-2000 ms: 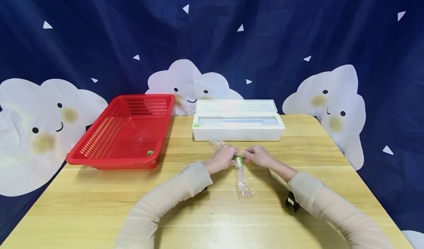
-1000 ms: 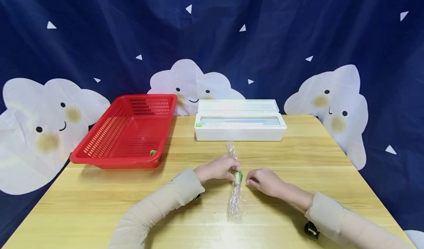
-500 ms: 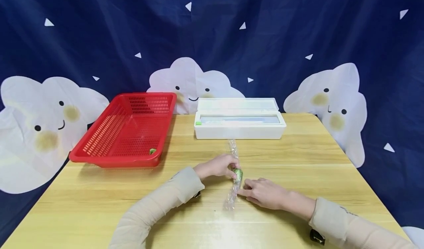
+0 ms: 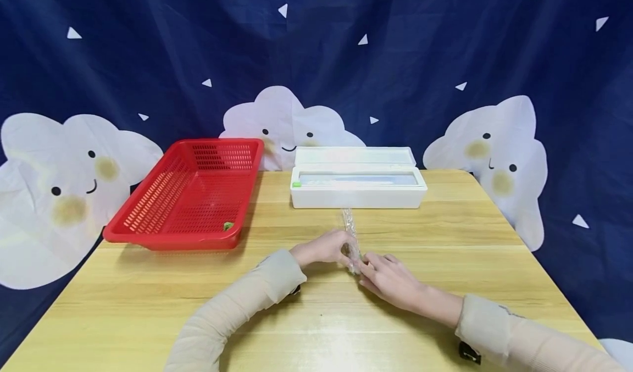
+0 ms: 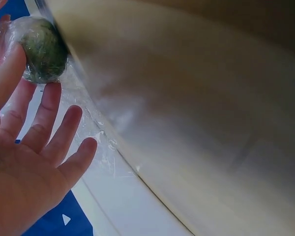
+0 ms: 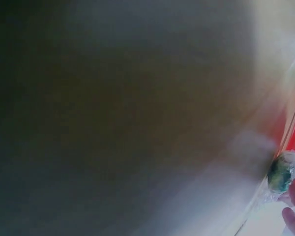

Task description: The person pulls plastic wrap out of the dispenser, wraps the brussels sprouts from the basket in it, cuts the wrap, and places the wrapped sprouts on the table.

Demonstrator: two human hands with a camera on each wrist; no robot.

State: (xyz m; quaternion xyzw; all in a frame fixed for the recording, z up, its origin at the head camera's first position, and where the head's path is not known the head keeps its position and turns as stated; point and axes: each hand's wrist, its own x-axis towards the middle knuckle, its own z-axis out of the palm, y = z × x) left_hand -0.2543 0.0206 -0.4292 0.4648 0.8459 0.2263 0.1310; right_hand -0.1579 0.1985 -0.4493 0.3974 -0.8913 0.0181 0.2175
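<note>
A roundish green piece of produce (image 5: 45,53), wrapped in clear cling film (image 4: 349,221), is on the table between the hands; its exact kind is unclear under the film. My left hand (image 4: 326,247) grips it from the left, with the thumb on one side and fingertips on the other; the last fingers are spread in the left wrist view. My right hand (image 4: 394,282) is close on the right, its thumb and fingers pinching the film folded over the piece. The right wrist view shows the wrapped green piece (image 6: 280,173) only at its edge, beside some fingertips.
A white cling film box (image 4: 358,198) stands behind the hands, its lid raised. To the left is a red perforated basket (image 4: 193,242) with a small green piece (image 4: 228,226) inside. The wooden table (image 4: 277,328) ends before a dark blue cloud-print curtain.
The near tail of film, which lay stretched toward me, is now folded up over the green piece. My right hand moved forward and inward to it; my left hand kept its hold.
</note>
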